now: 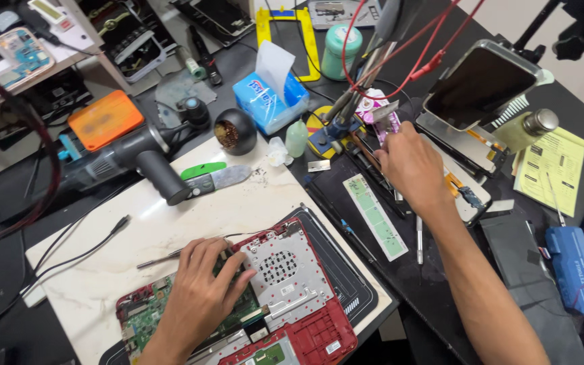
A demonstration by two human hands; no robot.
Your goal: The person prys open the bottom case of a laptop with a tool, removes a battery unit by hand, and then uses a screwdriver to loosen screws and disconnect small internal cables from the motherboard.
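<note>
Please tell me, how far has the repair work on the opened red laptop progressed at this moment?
Done: the red laptop lies opened, its green circuit board and silver metal plate exposed. In hand: the left hand presses on the board, while the right hand reaches among the tools beside the blue stand. Left: the inside is uncovered, nothing is closed up yet.

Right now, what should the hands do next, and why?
Probably the right hand should close on one tool from the tool stand and bring it back to the laptop. That hand is stretched out among the upright tools and seems to hold nothing yet, while the left hand rests flat on the opened red laptop, as if holding it steady.
</note>
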